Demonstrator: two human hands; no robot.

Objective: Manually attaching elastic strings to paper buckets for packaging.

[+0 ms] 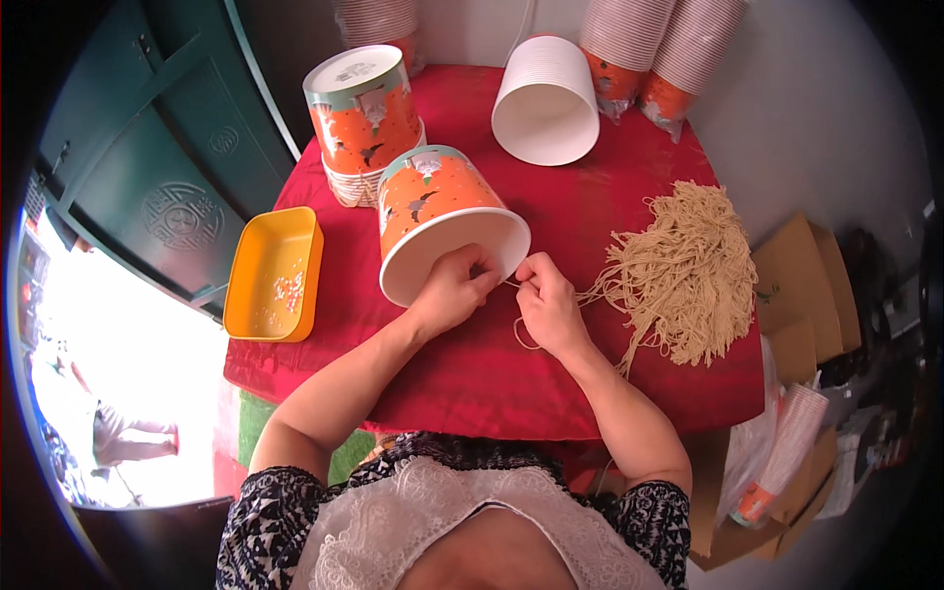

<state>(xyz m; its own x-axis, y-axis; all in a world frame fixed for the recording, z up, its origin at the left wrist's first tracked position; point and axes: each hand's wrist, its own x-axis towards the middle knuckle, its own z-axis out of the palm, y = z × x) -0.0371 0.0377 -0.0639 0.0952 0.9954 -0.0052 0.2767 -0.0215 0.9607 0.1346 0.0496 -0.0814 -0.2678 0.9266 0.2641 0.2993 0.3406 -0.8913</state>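
An orange paper bucket (pixel 433 202) with a white rim lies tilted on the table, its open mouth toward me. My left hand (pixel 455 288) is at that mouth with fingers curled, pinching a beige string at the rim; part of its grip is hidden. Just right of the rim, my right hand (pixel 549 307) is closed on the same string, a short stretch of which spans the two hands. A loop of string (pixel 522 336) hangs beside my right hand. More of it trails right to a tangled pile of cut beige strings (pixel 688 280).
A yellow plastic bin (pixel 313 285) with small pale bits stands at left on the red-covered table (pixel 472 383). Behind are a stack of upturned orange buckets (pixel 359 123) and a white bucket stack (pixel 546 103) on its side. Wrapped bucket stacks (pixel 629 49) and cardboard boxes (pixel 801 285) stand beyond.
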